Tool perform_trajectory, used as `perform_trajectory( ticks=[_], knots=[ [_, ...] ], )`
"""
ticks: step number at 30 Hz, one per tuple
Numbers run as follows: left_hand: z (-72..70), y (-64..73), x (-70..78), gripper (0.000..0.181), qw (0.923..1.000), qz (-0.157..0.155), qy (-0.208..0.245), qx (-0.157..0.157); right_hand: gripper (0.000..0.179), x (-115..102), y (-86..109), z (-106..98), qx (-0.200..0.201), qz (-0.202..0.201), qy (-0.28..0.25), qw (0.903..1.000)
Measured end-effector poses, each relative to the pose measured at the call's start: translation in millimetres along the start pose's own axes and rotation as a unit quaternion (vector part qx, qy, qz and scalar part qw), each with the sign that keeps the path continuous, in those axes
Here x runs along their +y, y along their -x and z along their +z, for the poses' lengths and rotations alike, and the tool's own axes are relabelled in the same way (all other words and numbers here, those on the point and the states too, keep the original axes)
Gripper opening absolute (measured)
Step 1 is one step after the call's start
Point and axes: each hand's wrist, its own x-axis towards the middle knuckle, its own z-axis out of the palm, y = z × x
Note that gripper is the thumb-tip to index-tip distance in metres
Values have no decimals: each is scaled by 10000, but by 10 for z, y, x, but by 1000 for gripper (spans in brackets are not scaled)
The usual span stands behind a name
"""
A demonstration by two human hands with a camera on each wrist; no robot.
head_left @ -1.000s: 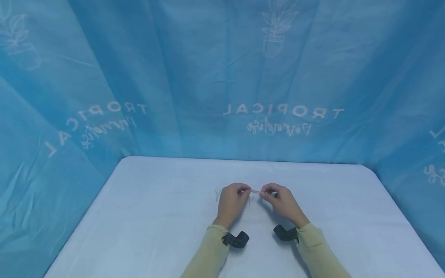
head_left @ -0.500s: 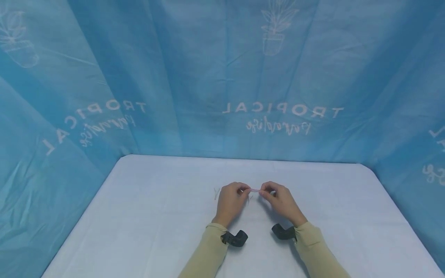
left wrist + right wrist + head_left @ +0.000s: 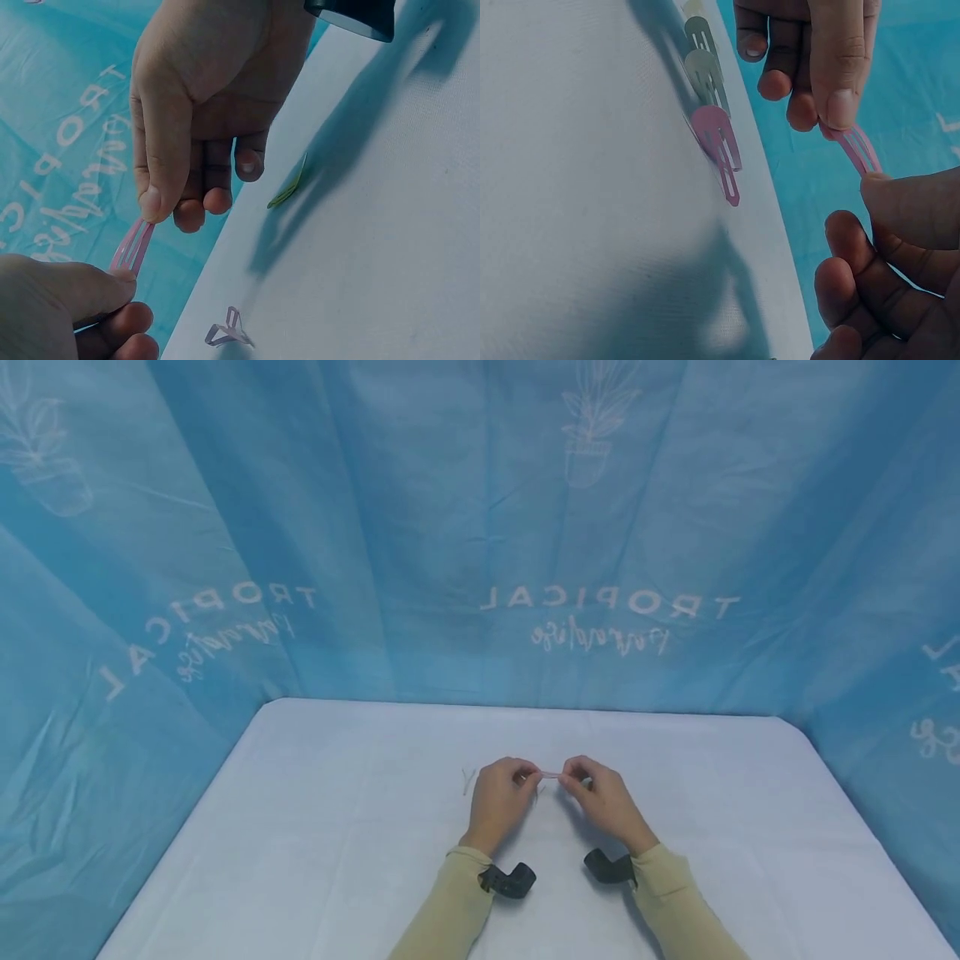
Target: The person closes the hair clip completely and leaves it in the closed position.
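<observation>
Between my two hands a pink snap hair clip (image 3: 132, 249) is stretched just above the white table. My left hand (image 3: 497, 803) pinches one end with thumb and fingertips. At the other end, my right hand (image 3: 609, 806) pinches the clip too, its thumb on top. In the right wrist view, the held clip (image 3: 860, 150) shows its slotted middle, both ends covered by fingers. Another pink clip (image 3: 717, 135) lies with its leaves spread on the table, beside a pale green clip (image 3: 703, 71) and a darker green one (image 3: 700, 34).
A white cloth covers the table (image 3: 337, 827), its far edge meeting a blue printed curtain (image 3: 420, 568). Near the left hand, a spread clip (image 3: 468, 782) lies on the cloth. Black wrist cameras (image 3: 510, 881) sit inside both forearms.
Both hands keep hold of the pink hair clip almost in place. The right forearm has shifted slightly left; the view tilts a little.
</observation>
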Motion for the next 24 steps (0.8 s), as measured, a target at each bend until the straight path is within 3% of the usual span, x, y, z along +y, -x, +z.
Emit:
perform_trajectory(
  ticks=[24],
  knots=[
    [83, 10, -11, 8, 9995, 189, -127, 233, 14, 8, 26, -18, 237, -287, 21, 9993]
  ],
)
